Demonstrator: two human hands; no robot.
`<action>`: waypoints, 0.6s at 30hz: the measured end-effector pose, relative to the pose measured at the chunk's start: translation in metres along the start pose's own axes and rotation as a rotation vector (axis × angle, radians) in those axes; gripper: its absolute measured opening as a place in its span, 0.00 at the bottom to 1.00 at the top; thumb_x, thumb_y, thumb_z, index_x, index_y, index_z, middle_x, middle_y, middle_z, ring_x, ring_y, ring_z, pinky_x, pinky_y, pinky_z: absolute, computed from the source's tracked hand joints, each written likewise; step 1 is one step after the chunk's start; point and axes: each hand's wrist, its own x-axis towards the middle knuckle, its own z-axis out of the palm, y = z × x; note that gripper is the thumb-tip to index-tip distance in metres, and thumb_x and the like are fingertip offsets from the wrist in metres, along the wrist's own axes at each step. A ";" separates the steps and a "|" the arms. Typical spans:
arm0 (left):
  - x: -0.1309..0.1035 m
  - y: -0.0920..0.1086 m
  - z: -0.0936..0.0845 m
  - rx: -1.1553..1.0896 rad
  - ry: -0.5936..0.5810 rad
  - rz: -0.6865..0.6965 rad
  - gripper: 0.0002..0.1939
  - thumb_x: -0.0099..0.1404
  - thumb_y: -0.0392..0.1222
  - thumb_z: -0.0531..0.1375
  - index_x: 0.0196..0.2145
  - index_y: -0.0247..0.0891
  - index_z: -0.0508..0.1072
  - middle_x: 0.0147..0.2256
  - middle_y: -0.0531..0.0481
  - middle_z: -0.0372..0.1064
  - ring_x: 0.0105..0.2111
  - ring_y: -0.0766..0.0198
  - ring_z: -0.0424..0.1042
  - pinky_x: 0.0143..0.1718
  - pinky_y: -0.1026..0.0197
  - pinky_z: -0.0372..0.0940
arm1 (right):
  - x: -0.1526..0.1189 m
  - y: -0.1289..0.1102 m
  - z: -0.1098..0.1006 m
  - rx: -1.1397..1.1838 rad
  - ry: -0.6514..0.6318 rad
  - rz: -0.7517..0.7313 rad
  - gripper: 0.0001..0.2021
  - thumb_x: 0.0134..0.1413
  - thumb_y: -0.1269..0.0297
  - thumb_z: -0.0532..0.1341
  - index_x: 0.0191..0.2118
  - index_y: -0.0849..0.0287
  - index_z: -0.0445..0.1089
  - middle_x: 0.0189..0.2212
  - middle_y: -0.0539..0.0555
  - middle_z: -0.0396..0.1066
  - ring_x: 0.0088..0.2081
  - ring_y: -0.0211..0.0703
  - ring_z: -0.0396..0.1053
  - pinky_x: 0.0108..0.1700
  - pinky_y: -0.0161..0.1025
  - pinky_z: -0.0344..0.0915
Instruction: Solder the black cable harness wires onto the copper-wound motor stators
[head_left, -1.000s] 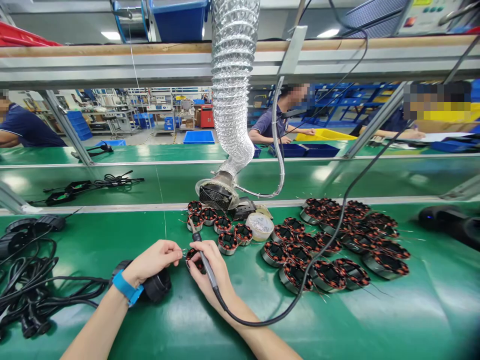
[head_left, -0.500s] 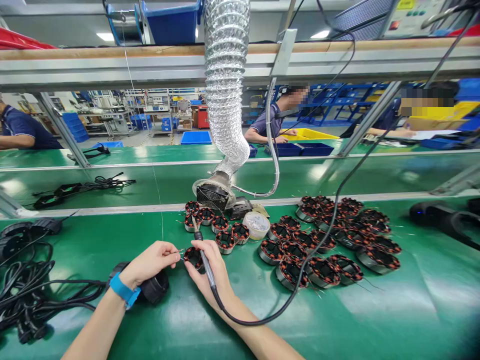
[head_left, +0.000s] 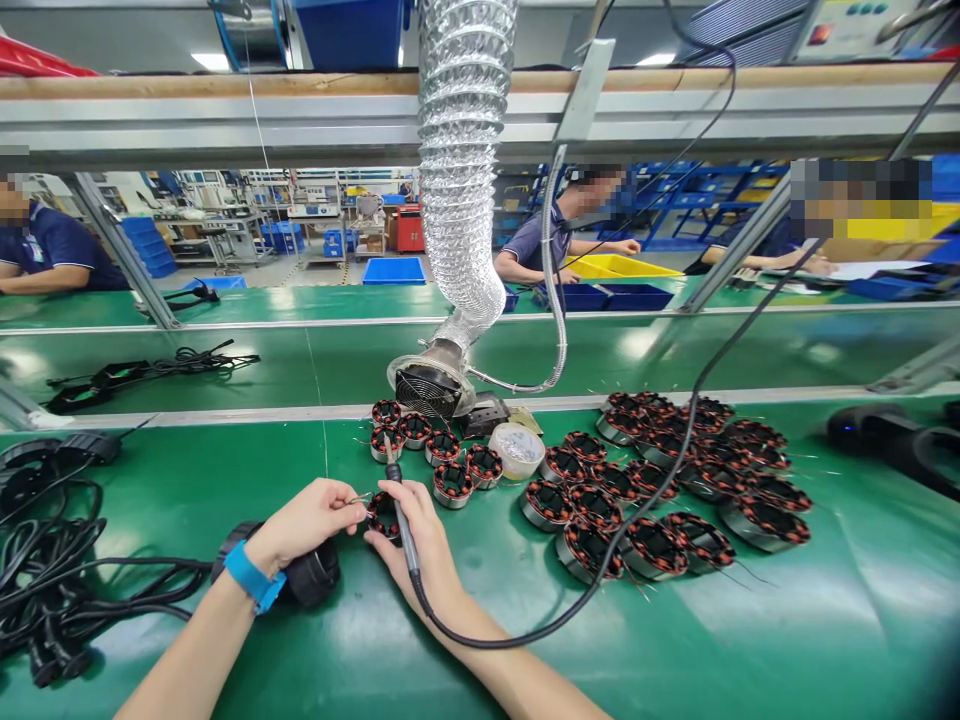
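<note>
My left hand (head_left: 319, 518), with a blue band at the wrist, pinches thin wire ends at the left side of a small motor stator (head_left: 383, 514). The stator has copper windings and a black core. My right hand (head_left: 429, 548) holds a soldering iron (head_left: 407, 535) along the inside of its grip, while its thumb and fingers also steady the stator. The iron's tip points up and away, above the stator in the picture. Its black cable (head_left: 540, 632) loops to the right. A thin solder wire (head_left: 325, 450) hangs down near my left fingers.
Several stators (head_left: 453, 484) stand beyond my hands, and more (head_left: 652, 547) cluster at right. A round tub (head_left: 517, 450) sits between them. A fume extractor fan (head_left: 431, 388) hangs behind. Black cables (head_left: 56, 560) and a black ring-shaped part (head_left: 311, 575) lie left. Co-workers sit opposite.
The view has shifted slightly. My left fingers are a little closer to the stator at its wire ends. A co-worker opposite has lifted a hand over the yellow bin.
</note>
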 end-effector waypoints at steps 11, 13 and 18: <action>-0.001 -0.006 -0.001 -0.051 0.018 -0.020 0.19 0.58 0.55 0.59 0.27 0.34 0.69 0.23 0.55 0.63 0.22 0.70 0.51 0.25 0.64 0.46 | 0.001 -0.020 -0.021 0.138 0.294 0.014 0.09 0.64 0.64 0.54 0.39 0.57 0.71 0.30 0.52 0.72 0.33 0.41 0.72 0.38 0.38 0.69; -0.001 -0.006 -0.001 -0.045 0.019 -0.026 0.19 0.58 0.55 0.59 0.26 0.34 0.69 0.22 0.56 0.62 0.22 0.70 0.50 0.25 0.64 0.45 | -0.002 -0.020 -0.023 0.174 0.321 0.032 0.12 0.64 0.62 0.53 0.34 0.58 0.71 0.25 0.52 0.70 0.29 0.42 0.71 0.34 0.37 0.69; -0.002 -0.002 -0.001 -0.049 0.026 -0.038 0.18 0.58 0.55 0.59 0.26 0.35 0.69 0.23 0.55 0.64 0.21 0.70 0.50 0.25 0.64 0.46 | -0.006 -0.018 -0.021 0.233 0.321 0.058 0.16 0.64 0.59 0.52 0.30 0.58 0.71 0.18 0.49 0.64 0.23 0.41 0.68 0.26 0.36 0.65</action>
